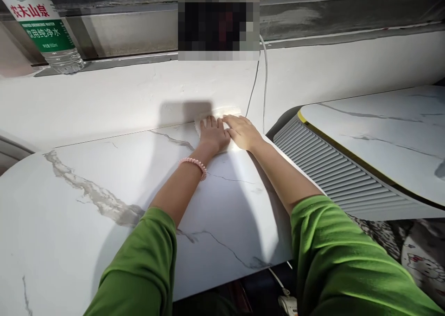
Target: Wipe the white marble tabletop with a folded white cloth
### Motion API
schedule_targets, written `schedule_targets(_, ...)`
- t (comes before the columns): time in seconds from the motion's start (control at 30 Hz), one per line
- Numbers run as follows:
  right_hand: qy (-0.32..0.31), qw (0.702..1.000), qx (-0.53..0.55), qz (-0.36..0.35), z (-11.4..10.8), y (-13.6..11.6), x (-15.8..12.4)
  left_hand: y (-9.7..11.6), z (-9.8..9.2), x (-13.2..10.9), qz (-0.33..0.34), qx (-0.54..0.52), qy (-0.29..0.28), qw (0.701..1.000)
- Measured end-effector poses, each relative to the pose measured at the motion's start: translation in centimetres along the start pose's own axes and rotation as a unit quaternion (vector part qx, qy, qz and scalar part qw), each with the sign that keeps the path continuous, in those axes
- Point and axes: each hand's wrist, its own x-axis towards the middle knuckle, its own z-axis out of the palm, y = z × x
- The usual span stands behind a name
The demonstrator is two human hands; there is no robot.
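Note:
A pale cloth (227, 110) lies at the back edge of a white marble-patterned tabletop (222, 205), its far side reaching up against the wall. My left hand (214, 135) presses flat on the cloth, fingers stretched out and slightly spread. Beside it, my right hand (243, 131) also lies flat on the cloth, fingers extended toward the left hand. The two hands nearly touch, and they hide much of the cloth. A pink coiled band (193, 164) circles my left wrist.
A water bottle (52, 33) stands on the window ledge at upper left. Thin cables (266, 84) hang down the white wall (114, 93). To the right is a second marble-patterned table (375, 130) with a ribbed side. A white plug or power strip (288, 304) shows below the front edge.

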Motion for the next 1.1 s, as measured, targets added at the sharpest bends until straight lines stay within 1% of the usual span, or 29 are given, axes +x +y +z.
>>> schedule_targets(0.07, -0.001, 1.000, -0.001, -0.007, -0.1, -0.6, -0.8, 0.1, 0.1, -1.0, 0.000, -0.001, 0.002, 1.000)
schedule_targets(0.13, -0.004, 1.000, -0.006, -0.013, -0.3, -1.6, -1.9, 0.2, 0.2, -2.5, -0.003, -0.005, 0.011, 1.000)
schedule_targets(0.23, -0.006, 0.999, -0.021, -0.025, -0.9, -3.9, -4.4, 0.1, 0.1, -5.9, -0.004, -0.002, 0.022, 1.000)
schedule_targets(0.33, -0.004, 0.999, -0.033, -0.039, -1.6, -7.3, -8.0, -0.2, -0.2, -10.7, 0.018, 0.014, 0.015, 1.000)
schedule_targets(0.47, 0.010, 0.998, -0.050, -0.036, -2.5, -12.9, -14.0, -0.7, -0.3, -18.3, 0.059, 0.032, 0.014, 0.998)
schedule_targets(0.53, 0.019, 0.997, -0.054, -0.049, -2.9, -15.5, -16.9, -0.9, -0.1, -21.9, 0.074, 0.043, 0.021, 0.996)
schedule_targets(0.6, 0.021, 0.996, -0.056, -0.069, -3.2, -17.6, -19.1, -1.1, 0.1, -24.9, 0.084, 0.054, 0.035, 0.994)
schedule_targets(0.67, 0.021, 0.995, -0.058, -0.080, -3.4, -18.9, -20.3, -1.4, 0.2, -26.5, 0.091, 0.058, 0.040, 0.993)
schedule_targets(0.73, 0.019, 0.995, -0.058, -0.075, -3.2, -19.5, -20.0, -2.1, 0.1, -26.7, 0.097, 0.057, 0.033, 0.993)
schedule_targets(0.77, 0.018, 0.996, -0.056, -0.068, -3.1, -19.6, -19.4, -2.5, 0.0, -26.3, 0.097, 0.056, 0.026, 0.993)
schedule_targets(0.83, 0.016, 0.997, -0.049, -0.050, -2.5, -19.3, -17.2, -3.7, -0.4, -24.4, 0.090, 0.055, 0.017, 0.994)
schedule_targets(0.9, 0.014, 0.998, -0.037, -0.038, -1.5, -18.6, -14.0, -5.1, -0.8, -21.6, 0.074, 0.058, 0.018, 0.995)
schedule_targets(1.0, 0.005, 1.000, -0.017, -0.026, 0.0, -17.3, -8.2, -7.7, -1.2, -16.7, 0.044, 0.061, 0.023, 0.997)
schedule_targets(1.1, -0.015, 1.000, 0.000, -0.021, 1.1, -16.3, -2.5, -10.0, -1.4, -12.3, -0.002, 0.057, 0.035, 0.998)
